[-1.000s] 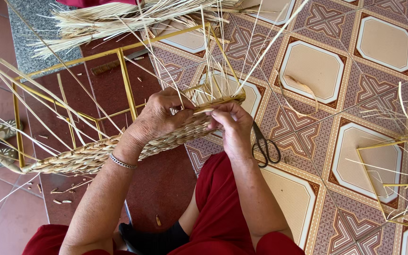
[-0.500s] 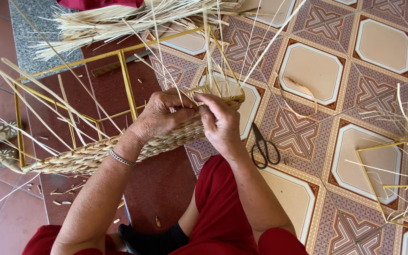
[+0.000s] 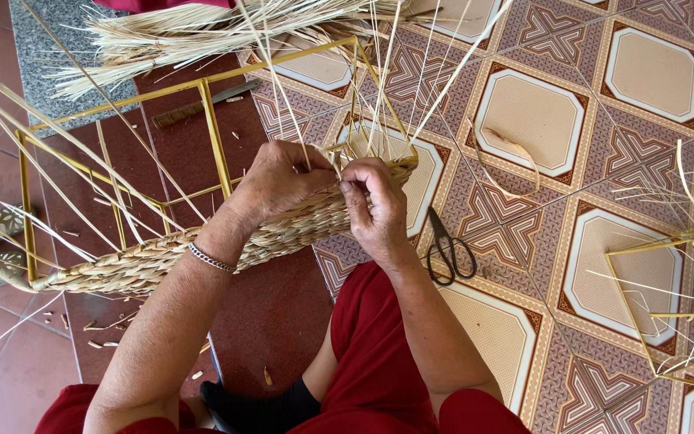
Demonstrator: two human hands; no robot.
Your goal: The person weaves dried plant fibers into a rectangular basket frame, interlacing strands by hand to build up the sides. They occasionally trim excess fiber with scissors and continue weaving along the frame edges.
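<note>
Two hands plaiting straw along a yellow wire frame.

The left hand (image 3: 283, 181) grips the woven band (image 3: 202, 249) on the yellow frame (image 3: 210, 137), fingers closed over it. The right hand (image 3: 375, 210), touching the band's end just beside the left, pinches loose straw strands (image 3: 379, 96). Black scissors (image 3: 447, 249) lie on the tiled floor (image 3: 540, 120) near the frame's right end.

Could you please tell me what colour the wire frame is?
Yellow; the frame shows best in the head view.
</note>
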